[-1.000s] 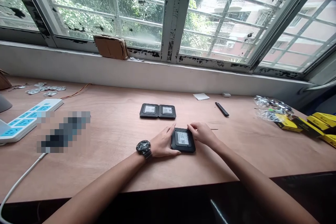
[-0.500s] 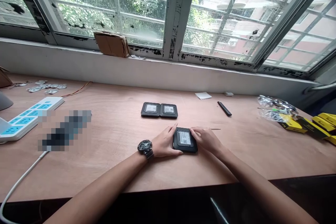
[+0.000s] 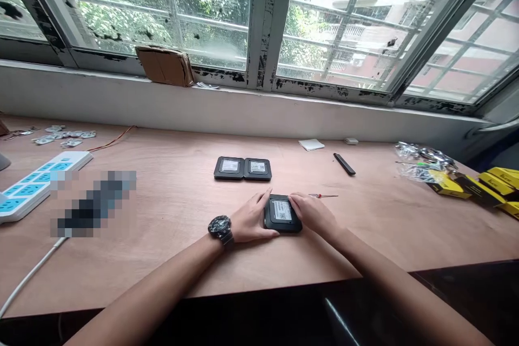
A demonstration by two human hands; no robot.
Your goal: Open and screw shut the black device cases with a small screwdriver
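A flat black square case (image 3: 283, 213) with a white printed label lies on the wooden table between my two hands. My left hand (image 3: 252, 220), with a black watch on its wrist, wraps the case's left side, thumb at the near edge and fingers at the far edge. On the upper right edge, the curled fingers of my right hand (image 3: 311, 213) are pressed against the case; their tips are partly hidden. Behind that hand lies a thin screwdriver (image 3: 324, 195) with a red part. Two similar black cases, a left one (image 3: 229, 167) and a right one (image 3: 257, 169), sit side by side farther back.
On the left are a white power strip (image 3: 44, 186) and a blurred-out item (image 3: 95, 203). A black bar-shaped object (image 3: 344, 164) and white paper (image 3: 311, 144) lie toward the back. Yellow-and-black boxes (image 3: 482, 189) and clear plastic bags (image 3: 425, 159) are at right.
The view has shifted slightly. My right hand's fingers have moved a little over the case's upper right edge, and more of the screwdriver shows. My left hand keeps its hold.
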